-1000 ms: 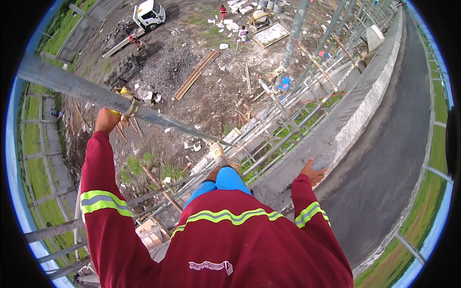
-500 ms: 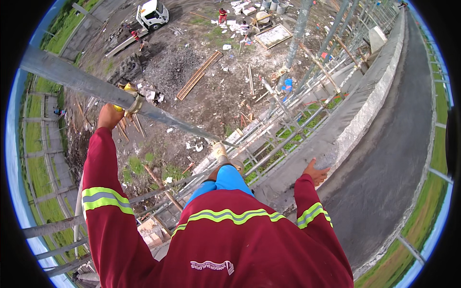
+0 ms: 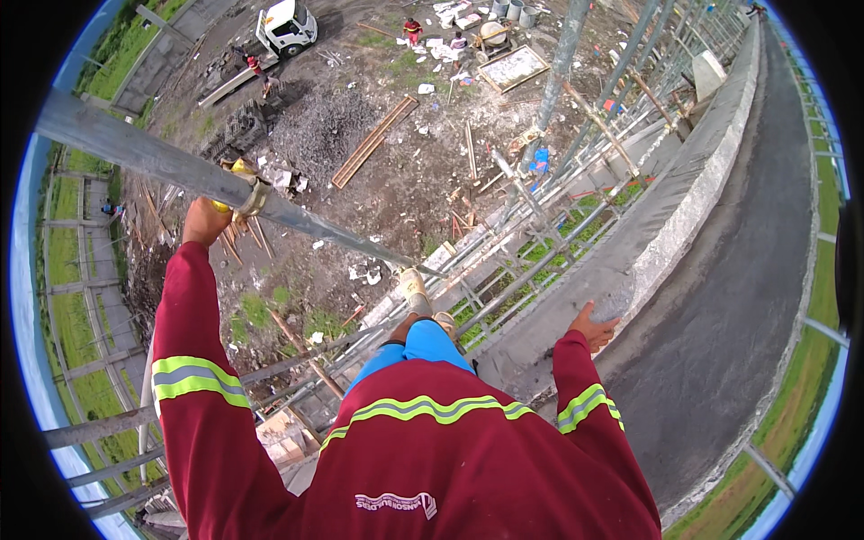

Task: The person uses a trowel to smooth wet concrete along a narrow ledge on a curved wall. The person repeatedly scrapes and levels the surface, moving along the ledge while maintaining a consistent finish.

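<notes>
My left hand [image 3: 206,221] is closed at a thick grey metal scaffold pole [image 3: 144,148], its fingers partly hidden behind the pole. Right beside it a clamp [image 3: 254,198] is fixed round the pole. A small yellow object [image 3: 241,167] shows on both sides of the pole there; its kind is unclear. On the other side, my right hand [image 3: 592,328] lies with fingers spread at the rough edge of a concrete ledge [image 3: 670,236], seemingly resting on it. Below me, a light-coloured boot [image 3: 412,283] stands among the scaffold pipes near the pole's lower end.
Scaffold pipes [image 3: 562,236] run along the ledge, high above the ground. A dark slab [image 3: 711,360] stretches along the right. Far below are a white truck [image 3: 288,29], a gravel heap [image 3: 324,126], long planks [image 3: 373,144], a mixer [image 3: 493,36] and several people [image 3: 413,31].
My hands keep their places with only slight shifts. The boots and blue shorts have moved a little, and the people far below have moved slightly.
</notes>
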A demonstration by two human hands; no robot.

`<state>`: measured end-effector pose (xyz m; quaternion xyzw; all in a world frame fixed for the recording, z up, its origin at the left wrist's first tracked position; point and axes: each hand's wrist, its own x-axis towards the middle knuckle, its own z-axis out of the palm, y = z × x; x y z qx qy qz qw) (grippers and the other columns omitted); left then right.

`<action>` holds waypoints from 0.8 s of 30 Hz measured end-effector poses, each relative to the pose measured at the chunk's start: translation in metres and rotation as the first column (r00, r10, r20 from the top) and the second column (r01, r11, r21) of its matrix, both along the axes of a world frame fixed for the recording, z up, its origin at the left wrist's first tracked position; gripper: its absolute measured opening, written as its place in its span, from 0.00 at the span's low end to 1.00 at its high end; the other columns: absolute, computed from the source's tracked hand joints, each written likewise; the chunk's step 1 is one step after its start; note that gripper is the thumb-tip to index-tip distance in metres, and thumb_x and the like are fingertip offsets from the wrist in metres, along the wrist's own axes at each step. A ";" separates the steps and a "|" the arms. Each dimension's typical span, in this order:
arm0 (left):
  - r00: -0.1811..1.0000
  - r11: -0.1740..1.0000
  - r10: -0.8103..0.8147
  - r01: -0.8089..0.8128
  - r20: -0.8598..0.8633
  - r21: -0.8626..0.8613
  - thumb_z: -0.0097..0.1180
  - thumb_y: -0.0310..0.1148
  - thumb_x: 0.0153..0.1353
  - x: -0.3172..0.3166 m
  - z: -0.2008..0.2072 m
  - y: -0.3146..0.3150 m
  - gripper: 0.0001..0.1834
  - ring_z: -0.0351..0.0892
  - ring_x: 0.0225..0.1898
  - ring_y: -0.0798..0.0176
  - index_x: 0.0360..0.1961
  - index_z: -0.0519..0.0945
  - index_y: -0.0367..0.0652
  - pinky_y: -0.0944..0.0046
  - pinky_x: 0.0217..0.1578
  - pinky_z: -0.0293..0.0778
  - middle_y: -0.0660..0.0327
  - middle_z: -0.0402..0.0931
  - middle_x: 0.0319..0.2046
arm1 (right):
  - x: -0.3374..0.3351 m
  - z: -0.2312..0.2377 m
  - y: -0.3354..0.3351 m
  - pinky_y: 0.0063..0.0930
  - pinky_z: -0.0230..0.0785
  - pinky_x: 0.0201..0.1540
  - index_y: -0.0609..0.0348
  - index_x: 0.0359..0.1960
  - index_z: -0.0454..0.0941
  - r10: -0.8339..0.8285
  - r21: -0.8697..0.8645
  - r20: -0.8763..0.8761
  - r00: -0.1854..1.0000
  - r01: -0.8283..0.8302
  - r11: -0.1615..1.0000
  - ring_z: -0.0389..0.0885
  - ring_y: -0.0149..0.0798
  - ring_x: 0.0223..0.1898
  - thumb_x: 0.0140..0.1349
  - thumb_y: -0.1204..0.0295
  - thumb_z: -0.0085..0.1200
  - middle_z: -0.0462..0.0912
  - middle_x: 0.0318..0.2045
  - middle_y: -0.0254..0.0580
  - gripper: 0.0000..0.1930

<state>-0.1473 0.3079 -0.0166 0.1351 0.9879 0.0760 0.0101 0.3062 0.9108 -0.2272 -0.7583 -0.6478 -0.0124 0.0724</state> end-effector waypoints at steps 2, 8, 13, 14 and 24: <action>0.998 0.997 0.054 -0.052 0.041 -0.050 0.58 0.42 0.48 0.002 0.004 0.004 0.19 0.78 0.36 0.41 0.32 0.80 0.35 0.51 0.38 0.74 0.41 0.77 0.30 | 0.001 0.000 0.000 0.52 0.62 0.48 0.48 0.65 0.52 0.011 0.004 0.001 1.000 -0.011 1.000 0.66 0.50 0.54 0.49 0.36 0.50 0.65 0.53 0.49 0.46; 0.995 0.997 0.078 -0.077 0.055 -0.020 0.59 0.42 0.47 0.010 0.015 0.013 0.19 0.78 0.36 0.41 0.33 0.80 0.35 0.51 0.38 0.74 0.41 0.78 0.29 | 0.002 -0.001 0.000 0.52 0.62 0.48 0.48 0.65 0.53 0.003 -0.004 -0.022 1.000 -0.003 1.000 0.66 0.51 0.53 0.49 0.35 0.49 0.65 0.53 0.49 0.46; 0.996 0.995 0.086 -0.084 0.031 -0.054 0.61 0.43 0.46 0.008 0.012 0.013 0.20 0.78 0.37 0.42 0.34 0.81 0.37 0.52 0.39 0.74 0.43 0.78 0.31 | 0.000 -0.002 0.000 0.52 0.62 0.47 0.47 0.65 0.53 -0.001 0.014 -0.006 1.000 0.002 1.000 0.67 0.51 0.53 0.48 0.34 0.49 0.65 0.53 0.49 0.47; 0.997 0.997 0.073 -0.072 0.021 -0.036 0.61 0.43 0.45 0.008 0.011 0.012 0.20 0.78 0.37 0.43 0.34 0.81 0.37 0.52 0.40 0.73 0.43 0.79 0.31 | 0.000 -0.002 0.000 0.52 0.62 0.47 0.47 0.65 0.53 -0.004 0.008 -0.010 1.000 0.005 1.000 0.66 0.51 0.53 0.48 0.34 0.50 0.65 0.53 0.49 0.47; 0.991 0.994 0.109 -0.106 0.074 -0.033 0.63 0.45 0.43 0.009 0.013 0.013 0.22 0.79 0.37 0.44 0.34 0.81 0.37 0.52 0.39 0.73 0.44 0.79 0.31 | -0.003 0.004 -0.001 0.50 0.61 0.49 0.46 0.65 0.53 -0.031 -0.018 -0.014 0.999 0.030 0.999 0.66 0.50 0.54 0.47 0.34 0.51 0.65 0.52 0.48 0.47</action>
